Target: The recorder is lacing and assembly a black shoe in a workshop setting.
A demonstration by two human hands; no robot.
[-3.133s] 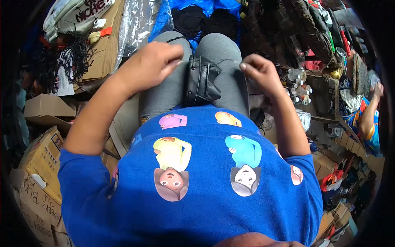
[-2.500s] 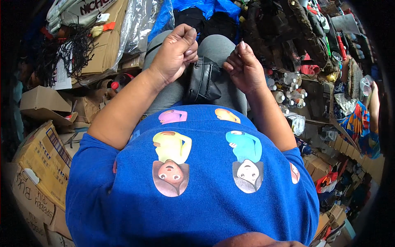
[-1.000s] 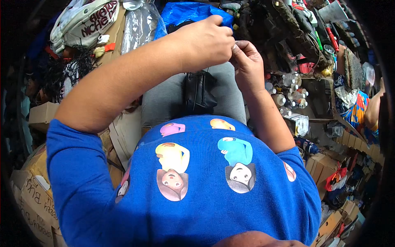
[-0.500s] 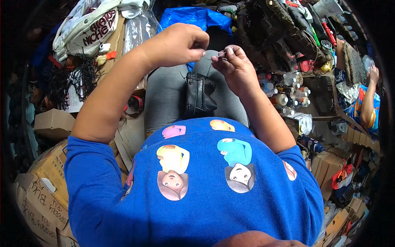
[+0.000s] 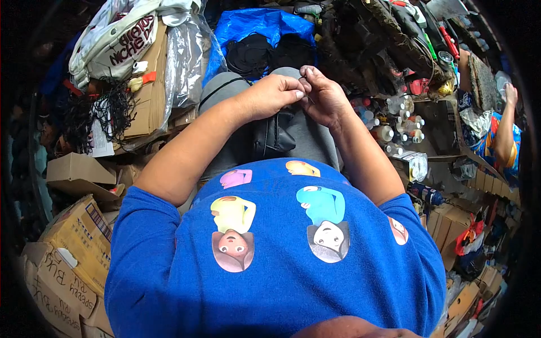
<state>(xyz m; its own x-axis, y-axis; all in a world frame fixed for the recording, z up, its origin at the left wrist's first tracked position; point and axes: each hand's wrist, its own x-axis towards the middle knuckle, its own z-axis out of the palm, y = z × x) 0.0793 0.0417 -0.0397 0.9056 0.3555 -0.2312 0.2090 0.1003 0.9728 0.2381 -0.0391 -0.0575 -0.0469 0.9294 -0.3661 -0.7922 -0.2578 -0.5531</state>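
A small black leather piece (image 5: 277, 138), gathered and shaped like a shoe upper, rests on my lap between my grey-trousered thighs. My left hand (image 5: 276, 94) and my right hand (image 5: 323, 97) meet just above it, partly hiding it. Both are closed, thumbs and fingertips pinched together at one spot. A thin dark cord seems to be held there, though the fingers cover most of it. Another stretch of black cord (image 5: 228, 83) loops over my left thigh toward my left hand.
Coiled black cord (image 5: 251, 55) lies on a blue plastic sheet (image 5: 267, 21) beyond my knees. At left are a white cloth bag (image 5: 115, 48), tangled black strands (image 5: 110, 110) and cardboard boxes (image 5: 79, 174). Several bottles (image 5: 394, 127) stand at right; another person's arm (image 5: 505, 127) shows farther right.
My left hand has moved right and down to meet my right hand, and its fingers now pinch beside the right ones. Cord now lies across my left thigh.
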